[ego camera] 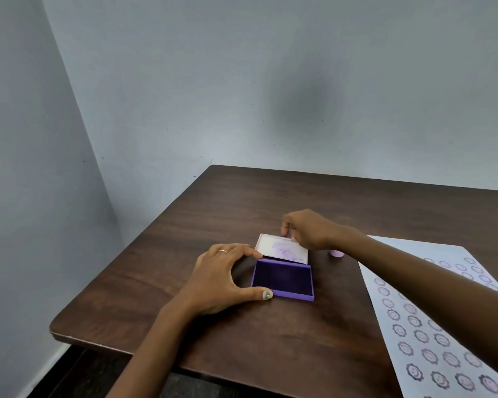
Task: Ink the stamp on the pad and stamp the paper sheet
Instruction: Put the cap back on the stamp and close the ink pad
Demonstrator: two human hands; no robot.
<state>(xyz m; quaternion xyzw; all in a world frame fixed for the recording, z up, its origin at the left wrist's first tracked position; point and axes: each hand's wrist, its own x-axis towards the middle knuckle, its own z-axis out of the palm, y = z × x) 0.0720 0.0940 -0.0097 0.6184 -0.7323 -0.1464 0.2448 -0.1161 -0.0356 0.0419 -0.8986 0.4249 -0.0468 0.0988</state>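
A purple ink pad (pixel 283 279) lies open on the dark wooden table (pixel 242 214), its white lid (pixel 281 249) folded back on the far side with purple smears inside. My left hand (pixel 222 280) braces the pad's left side, index finger at the far corner and thumb at the near corner. My right hand (pixel 308 229) pinches the lid's far right edge. A small lilac stamp (pixel 336 253) stands just right of the lid, mostly hidden behind my right wrist. The paper sheet (pixel 431 326) lies at the right, covered with several purple smiley-flower prints.
Grey walls close in behind and to the left of the table. The table's left and near edges drop to a dark floor. My right forearm crosses above the paper sheet.
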